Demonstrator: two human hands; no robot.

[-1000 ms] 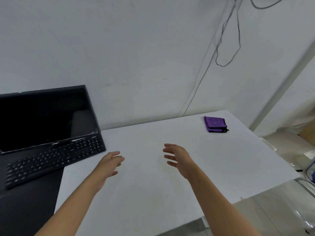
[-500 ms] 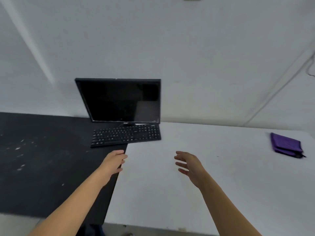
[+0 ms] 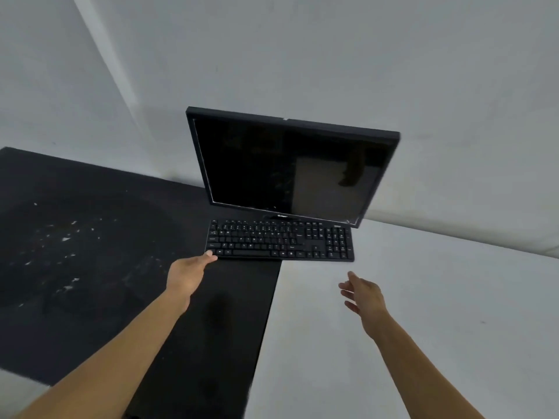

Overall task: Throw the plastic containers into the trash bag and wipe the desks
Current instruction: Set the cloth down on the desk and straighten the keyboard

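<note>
Where the black bench [image 3: 90, 267] meets the white bench [image 3: 453, 313], a dark monitor [image 3: 287, 167] stands by the wall [image 3: 302, 55] with a black keyboard [image 3: 281, 240] just before it, both straddling the seam. The left hand [image 3: 189, 272], fingers extended, touches the keyboard's near left corner, gripping nothing. The right hand [image 3: 364, 294] hovers over the white bench, fingers loosely spread, empty.

Bare left grip [image 3: 189, 275] and right grip [image 3: 364, 294], forearms [image 3: 121, 343] bare too (down to the frame's edge)

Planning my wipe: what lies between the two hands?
Head view: only bare desktop between left hand and right hand, where the black desk meets the white desk.
</note>
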